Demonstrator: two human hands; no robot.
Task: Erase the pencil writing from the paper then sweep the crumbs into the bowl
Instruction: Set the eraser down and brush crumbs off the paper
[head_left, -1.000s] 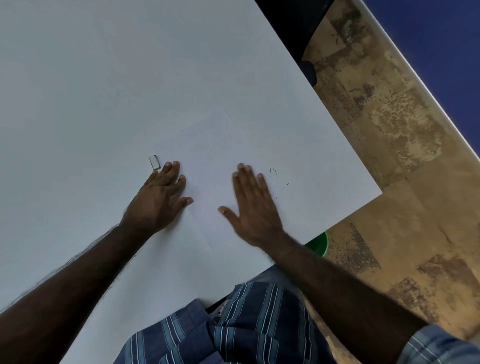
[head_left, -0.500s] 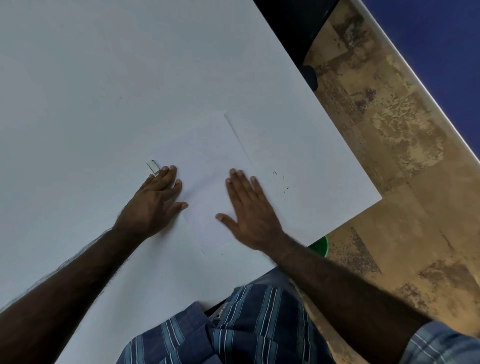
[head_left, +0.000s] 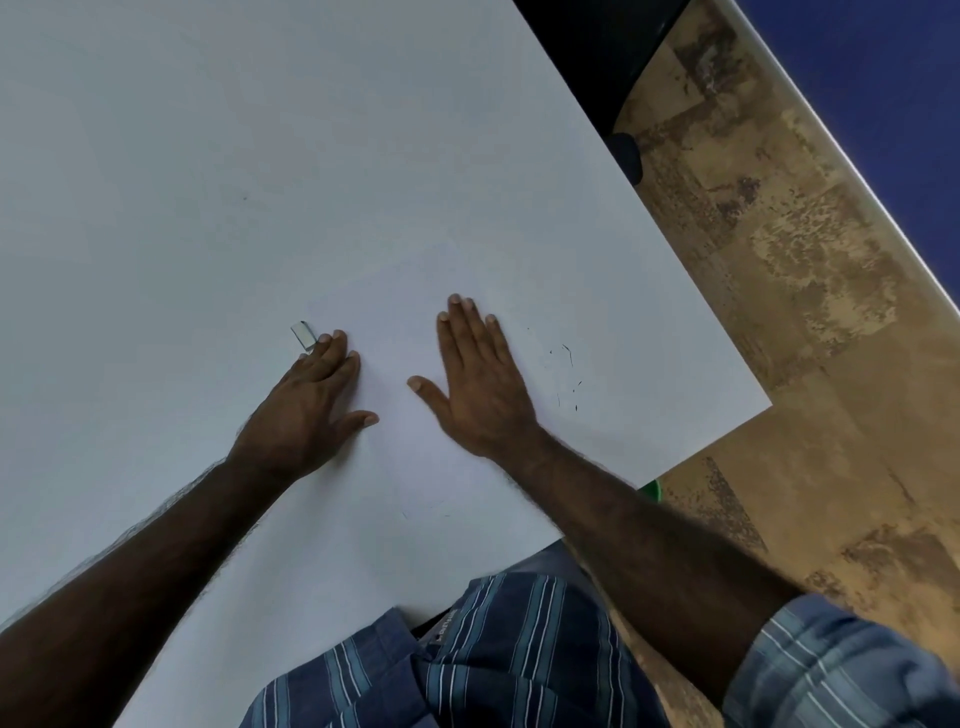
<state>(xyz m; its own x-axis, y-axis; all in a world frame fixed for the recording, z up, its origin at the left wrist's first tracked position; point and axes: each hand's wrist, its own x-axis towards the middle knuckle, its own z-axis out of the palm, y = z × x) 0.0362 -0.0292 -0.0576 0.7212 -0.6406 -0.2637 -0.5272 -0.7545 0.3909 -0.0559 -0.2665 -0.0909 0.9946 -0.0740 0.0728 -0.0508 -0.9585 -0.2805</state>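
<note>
Paper (head_left: 415, 322) looks blank, crumbs (head_left: 569, 364) beside it.

Both palms pressed flat on white paper (head_left: 405, 332) atop table (head_left: 208, 156): left hand (head_left: 306, 400) touching small eraser (head_left: 303, 334), right hand (head_left: 480, 384) beside dark crumbs (head_left: 569, 374); green bowl (head_left: 652, 490) peeking below table edge.

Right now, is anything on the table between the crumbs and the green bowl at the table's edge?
Nothing visible. The crumbs lie on bare table just right of the right hand. The bowl peeks out below the near edge, mostly hidden behind the right forearm. Only open tabletop lies between them.
</note>
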